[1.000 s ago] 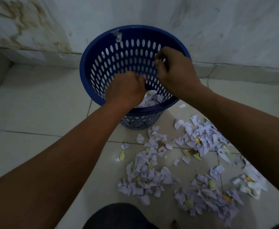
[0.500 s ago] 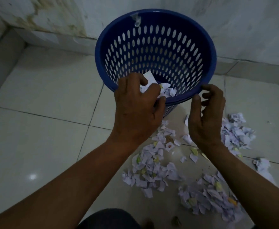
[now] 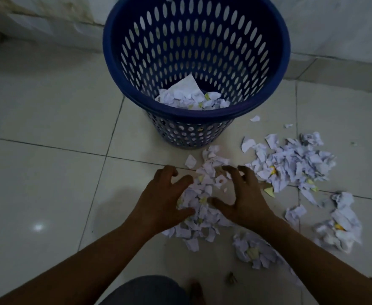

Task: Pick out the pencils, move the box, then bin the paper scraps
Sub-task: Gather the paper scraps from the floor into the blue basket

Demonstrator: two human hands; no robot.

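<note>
A blue perforated bin point(image 3: 273, 69) stands on the tiled floor against the wall, with white paper scraps point(image 3: 193, 97) lying in its bottom. In front of it a pile of white and yellow scraps point(image 3: 204, 190) lies on the floor. My left hand point(image 3: 160, 201) rests at the pile's left side and my right hand point(image 3: 244, 199) at its right side, both with fingers spread and bent over the scraps, holding nothing. No pencils or box are in view.
More scrap piles lie to the right point(image 3: 290, 164), at the far right point(image 3: 339, 230) and near my right forearm point(image 3: 253, 252). A wall skirting point(image 3: 48, 25) runs behind the bin. My knee point(image 3: 145, 289) shows at the bottom edge.
Both hands left the bin's rim and came down to the floor, onto either side of the scrap pile. The view tilted down and nearer.
</note>
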